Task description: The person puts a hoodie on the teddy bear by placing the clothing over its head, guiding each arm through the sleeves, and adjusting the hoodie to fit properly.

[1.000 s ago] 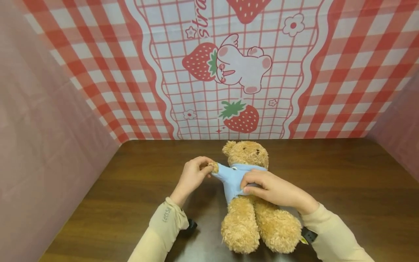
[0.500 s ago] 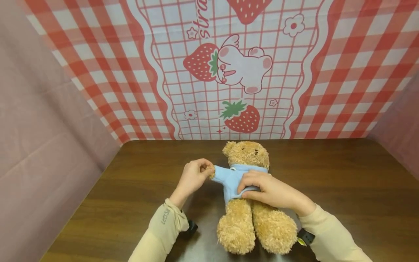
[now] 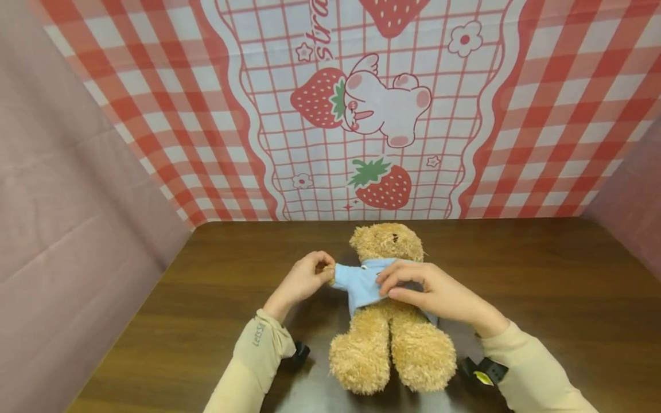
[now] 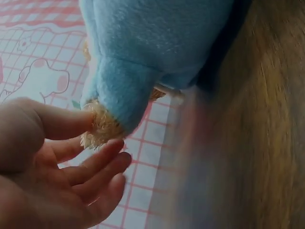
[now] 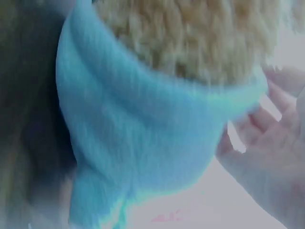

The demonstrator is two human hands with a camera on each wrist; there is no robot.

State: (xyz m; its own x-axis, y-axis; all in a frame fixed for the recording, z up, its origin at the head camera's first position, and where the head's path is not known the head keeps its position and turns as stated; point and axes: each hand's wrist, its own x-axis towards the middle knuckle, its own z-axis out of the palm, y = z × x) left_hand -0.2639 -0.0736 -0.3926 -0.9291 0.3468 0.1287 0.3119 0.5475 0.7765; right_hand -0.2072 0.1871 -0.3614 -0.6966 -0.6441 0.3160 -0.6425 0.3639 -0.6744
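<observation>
A fluffy tan teddy bear point(image 3: 389, 244) in a light blue shirt point(image 3: 364, 287) lies on its back on the table, legs toward me. My left hand point(image 3: 304, 278) pinches the bear's paw point(image 4: 102, 125) at the end of the sleeve; thumb and fingers hold it in the left wrist view, the other fingers loosely bent. Over the shirt's front is my right hand point(image 3: 436, 292), its fingers loosely curved with a gap between thumb and fingers. In the blurred right wrist view, that hand point(image 5: 271, 138) shows beside the shirt hem. The bear's other arm is hidden.
The dark brown wooden table point(image 3: 222, 252) extends around the bear. A red-and-white strawberry cloth point(image 3: 330, 172) hangs behind it. Pink fabric point(image 3: 77, 201) stands at the left, with more at the right. Black straps are on both wrists.
The bear has turned, its feet shifting left and its head tipping over. My left hand has drawn the paw slightly left. My right hand's fingers have loosened from the shirt hem.
</observation>
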